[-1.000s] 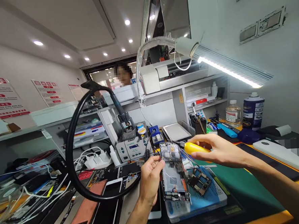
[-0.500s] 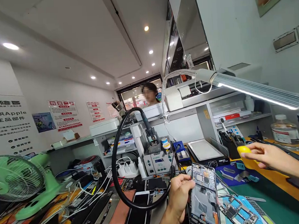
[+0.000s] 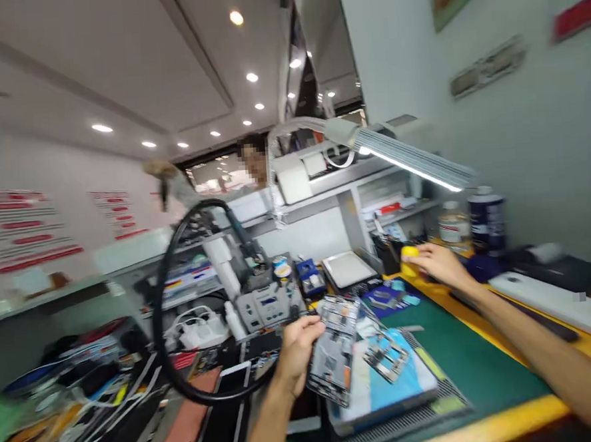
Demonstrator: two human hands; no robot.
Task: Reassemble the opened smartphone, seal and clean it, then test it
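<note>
The left hand [image 3: 297, 351] pinched an opened phone [image 3: 329, 360] above the tabletop [image 3: 493, 429]; the right hand [image 3: 441, 265] had its fingers around a yellow tool [image 3: 408, 265]. Tool handling seemed underway, likely calling next for a steady phone.

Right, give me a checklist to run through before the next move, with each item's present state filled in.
1. Left hand gripping the opened phone: ok, fingers and thumb hold it by its edge.
2. Opened phone resting flat: not ok, it is held tilted in the hand.
3. Right hand on the yellow-handled tool: ok, fingers are on the yellow handle, apart from the phone.
4. Tool tip condition: cannot tell, it does not show clearly.
5. Loose circuit board supported: ok, it lies on the blue-and-white box.
6. Lamp lit: ok, its light strip glows.
</note>
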